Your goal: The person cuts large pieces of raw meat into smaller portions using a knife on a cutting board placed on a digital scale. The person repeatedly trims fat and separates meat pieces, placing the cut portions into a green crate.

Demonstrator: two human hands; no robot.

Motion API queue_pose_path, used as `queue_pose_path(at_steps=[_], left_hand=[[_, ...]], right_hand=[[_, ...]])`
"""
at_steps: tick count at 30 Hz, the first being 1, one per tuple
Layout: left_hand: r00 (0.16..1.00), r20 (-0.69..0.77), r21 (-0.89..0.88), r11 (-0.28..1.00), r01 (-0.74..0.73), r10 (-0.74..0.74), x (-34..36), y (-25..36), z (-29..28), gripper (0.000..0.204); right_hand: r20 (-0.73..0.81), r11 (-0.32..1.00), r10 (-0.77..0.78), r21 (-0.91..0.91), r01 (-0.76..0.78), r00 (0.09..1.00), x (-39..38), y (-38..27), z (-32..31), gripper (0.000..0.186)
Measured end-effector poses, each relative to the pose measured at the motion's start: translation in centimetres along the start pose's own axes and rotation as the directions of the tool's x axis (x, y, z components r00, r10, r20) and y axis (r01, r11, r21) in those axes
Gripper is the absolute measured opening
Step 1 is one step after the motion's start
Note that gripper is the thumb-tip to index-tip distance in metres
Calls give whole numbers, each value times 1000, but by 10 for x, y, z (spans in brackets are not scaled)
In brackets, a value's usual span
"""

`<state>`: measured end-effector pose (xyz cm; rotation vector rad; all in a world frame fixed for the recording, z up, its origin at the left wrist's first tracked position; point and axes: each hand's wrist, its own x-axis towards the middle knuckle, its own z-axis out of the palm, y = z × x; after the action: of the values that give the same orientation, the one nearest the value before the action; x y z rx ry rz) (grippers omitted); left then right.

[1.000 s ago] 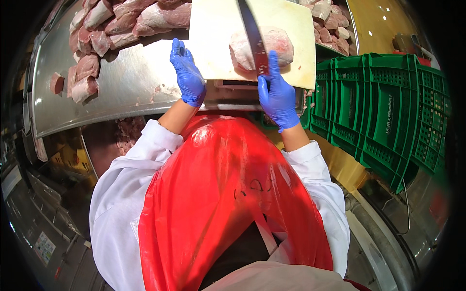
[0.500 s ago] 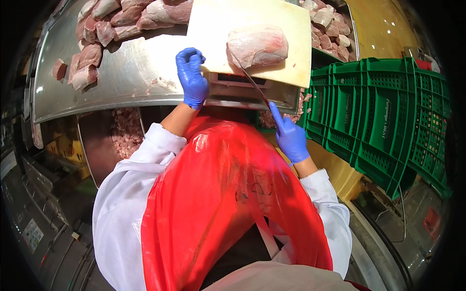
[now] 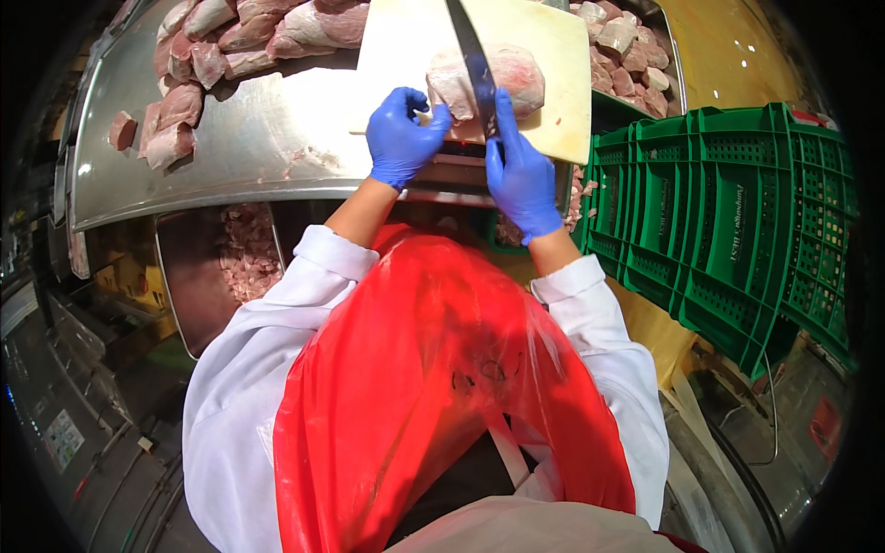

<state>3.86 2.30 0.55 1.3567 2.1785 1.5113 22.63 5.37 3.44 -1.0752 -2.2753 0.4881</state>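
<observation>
pale pink oblong raw meat (image 3: 521, 83) lies on the cream flat cutting board (image 3: 567, 55); at its left, the blue-gloved left hand (image 3: 403, 138) has its grip half spread; the blue-gloved right hand (image 3: 523, 184) clasps the long steel knife (image 3: 475, 69), blade over the meat.

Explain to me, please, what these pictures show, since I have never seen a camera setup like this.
No robot is at work: you see a person's own left hand and right hand, both gloved in blue. A wide fisheye camera on the person's head looks down, so straight edges bend near the rim. The right hand holds a knife, its blade crossing the view of a large piece of meat on a pale cutting board. The left hand curls loosely by the meat's left end; I cannot tell whether it touches. More meat pieces lie on the metal table at left; green crates are at right.
</observation>
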Motion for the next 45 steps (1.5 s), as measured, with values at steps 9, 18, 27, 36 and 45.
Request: queue_pose_path(at_steps=[9, 18, 27, 36, 45], left_hand=[[995, 53, -192, 977, 93, -84, -6, -21, -6, 12], [998, 62, -207, 978, 34, -21, -7, -34, -9, 10], [999, 42, -165, 986, 24, -17, -3, -42, -26, 13], [992, 17, -19, 992, 124, -124, 14, -68, -67, 8], [945, 214, 178, 941, -288, 248, -19, -21, -15, 19]], right_hand=[[32, 993, -115, -34, 116, 993, 17, -11, 17, 80], [470, 872, -38, -415, 258, 882, 4, -21, -36, 90], [687, 797, 45, -463, 388, 726, -12, -2, -114, 92], [739, 756, 141, -510, 410, 658, -21, 9, -139, 90], [657, 777, 3, -476, 412, 754, -32, 34, -109, 94]])
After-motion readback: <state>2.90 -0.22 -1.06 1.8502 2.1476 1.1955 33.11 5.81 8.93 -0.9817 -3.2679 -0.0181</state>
